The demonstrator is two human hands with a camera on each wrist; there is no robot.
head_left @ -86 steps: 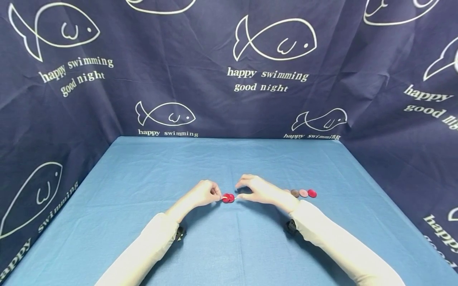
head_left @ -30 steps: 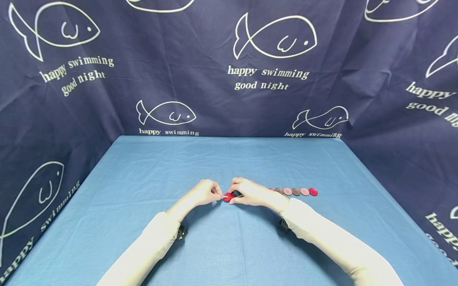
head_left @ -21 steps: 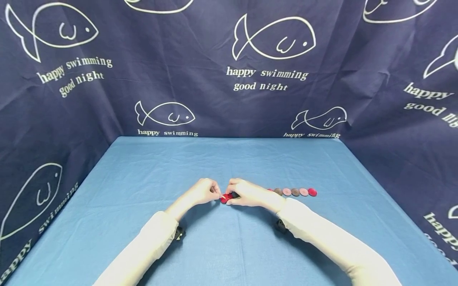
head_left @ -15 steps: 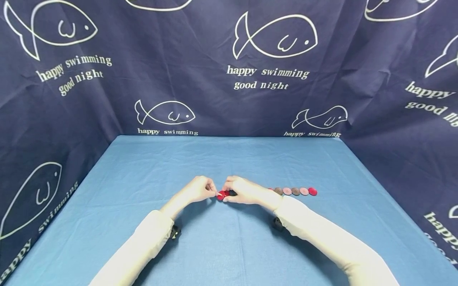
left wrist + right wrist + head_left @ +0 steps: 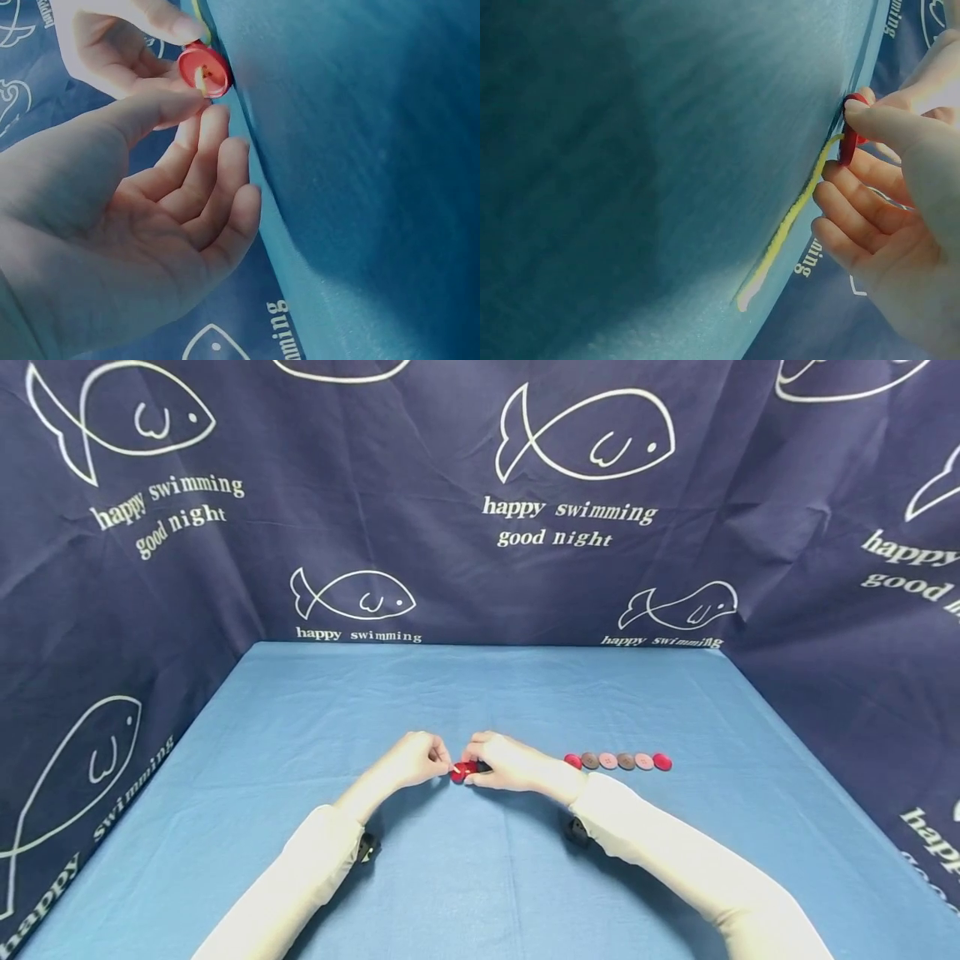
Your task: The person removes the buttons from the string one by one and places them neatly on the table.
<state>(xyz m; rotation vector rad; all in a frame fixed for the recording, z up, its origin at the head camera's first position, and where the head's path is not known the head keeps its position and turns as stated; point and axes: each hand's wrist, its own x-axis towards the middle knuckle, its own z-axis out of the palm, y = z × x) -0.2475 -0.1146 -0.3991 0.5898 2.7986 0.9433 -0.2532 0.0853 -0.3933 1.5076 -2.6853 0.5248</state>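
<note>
Two red buttons [image 5: 458, 773] sit overlapped between my hands in the head view. My left hand [image 5: 414, 760] pinches a short pale cord end between thumb and index finger, the other fingers loosely bent. In the left wrist view that cord passes through a hole of the near red button [image 5: 216, 67]. My right hand [image 5: 506, 762] pinches a red button by its rim with thumb and fingertips. From the button's other side a yellow cord [image 5: 784, 229] hangs along the blue cloth, its tip white [image 5: 751, 291]. The second button is mostly hidden in both wrist views.
A row of several loose buttons lies to the right, behind my right wrist: red [image 5: 573, 762], brown [image 5: 590, 761], pink [image 5: 608, 762], more brown and pink, then red [image 5: 662, 762]. Blue cloth [image 5: 480, 877] covers the table; navy fish-print curtains [image 5: 450, 510] surround it.
My right hand has moved left from beside the cord and taken hold at the red buttons. Both hands and the buttons have then shifted slightly left; more of the loose row now shows.
</note>
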